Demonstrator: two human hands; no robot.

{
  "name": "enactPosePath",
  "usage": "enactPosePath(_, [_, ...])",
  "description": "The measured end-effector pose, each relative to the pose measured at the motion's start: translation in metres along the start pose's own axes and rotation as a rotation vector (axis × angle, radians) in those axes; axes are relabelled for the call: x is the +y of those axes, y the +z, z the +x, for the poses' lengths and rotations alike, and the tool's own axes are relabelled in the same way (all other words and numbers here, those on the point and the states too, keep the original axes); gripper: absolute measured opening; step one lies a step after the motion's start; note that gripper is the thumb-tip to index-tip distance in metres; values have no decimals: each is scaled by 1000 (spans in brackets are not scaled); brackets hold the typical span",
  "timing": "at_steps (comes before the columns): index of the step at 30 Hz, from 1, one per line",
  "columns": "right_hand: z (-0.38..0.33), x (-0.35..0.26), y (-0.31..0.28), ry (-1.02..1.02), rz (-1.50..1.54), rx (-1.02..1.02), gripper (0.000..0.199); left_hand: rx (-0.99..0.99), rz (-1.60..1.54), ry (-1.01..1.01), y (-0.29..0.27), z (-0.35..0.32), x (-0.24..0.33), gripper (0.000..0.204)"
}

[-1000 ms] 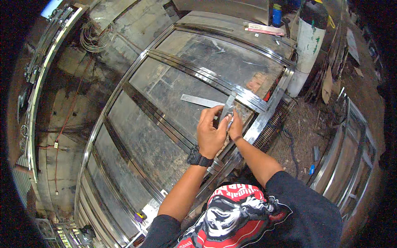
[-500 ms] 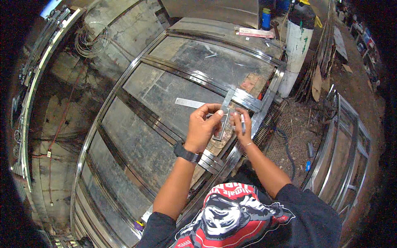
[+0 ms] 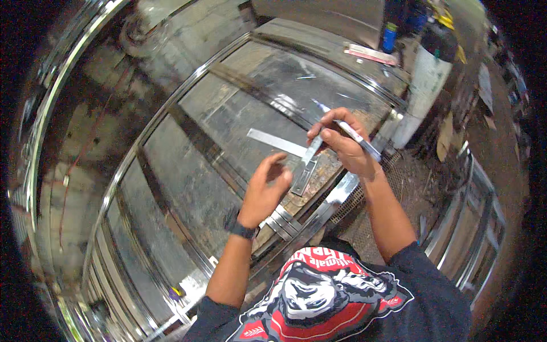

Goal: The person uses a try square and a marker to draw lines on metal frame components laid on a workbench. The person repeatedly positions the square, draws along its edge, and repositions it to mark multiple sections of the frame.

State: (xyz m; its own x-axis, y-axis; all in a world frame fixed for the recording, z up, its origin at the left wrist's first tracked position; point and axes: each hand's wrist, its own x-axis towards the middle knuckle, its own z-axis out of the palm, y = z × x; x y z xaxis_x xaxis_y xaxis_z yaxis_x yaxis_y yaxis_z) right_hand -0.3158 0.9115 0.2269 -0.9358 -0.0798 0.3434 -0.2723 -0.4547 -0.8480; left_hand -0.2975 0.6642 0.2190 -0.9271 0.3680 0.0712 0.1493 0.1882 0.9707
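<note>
My right hand (image 3: 346, 142) pinches the upper end of a short flat metal strip (image 3: 311, 150) between thumb and fingers. A white pen (image 3: 352, 133) also lies in that hand, its tip pointing up and left past the fingers. Beneath the strip is a try square, its blade (image 3: 273, 141) reaching left and its slotted handle (image 3: 302, 181) lying toward me. My left hand (image 3: 264, 191) is just left of the handle, thumb and fingers apart and holding nothing. A dark watch (image 3: 240, 228) is on the left wrist.
A large welded metal frame (image 3: 199, 137) spreads over the dark work surface. A white gas cylinder (image 3: 424, 85) stands at the far right, near a blue can (image 3: 390, 37) and a long carton (image 3: 370, 54). Another metal frame (image 3: 464, 222) leans at right.
My left hand has let go of the metal strip and drawn back toward the lower left. My right hand has moved up and now grips the strip's upper end, pen still held.
</note>
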Motion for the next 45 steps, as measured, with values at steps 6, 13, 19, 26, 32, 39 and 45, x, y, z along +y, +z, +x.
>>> enactPosePath(6, [7, -4, 17, -77, -176, -19, 15, 438, 998, 42, -45, -177, -55, 66])
enactPosePath(13, [46, 42, -76, 189, -82, 253, 30, 664, 1085, 210, -43, -197, -94, 24])
enactPosePath(19, [59, 63, -142, 262, -74, 322, 35, 183, 801, -93, -80, -147, -50, 39])
enactPosePath(26, [26, 22, -174, 240, -447, 561, 42, -10, 580, -20, -54, -109, -50, 46])
enactPosePath(32, [-15, 33, -170, 337, -389, 679, 27, -131, 632, -42, -73, -112, -101, 42])
enactPosePath(39, [-32, 41, -40, 421, -182, 669, 32, -309, 407, -623, -129, -131, -97, 45])
enactPosePath(45, [-56, 6, -58, 435, 10, 587, 27, -351, 416, -332, -66, -74, -84, 51])
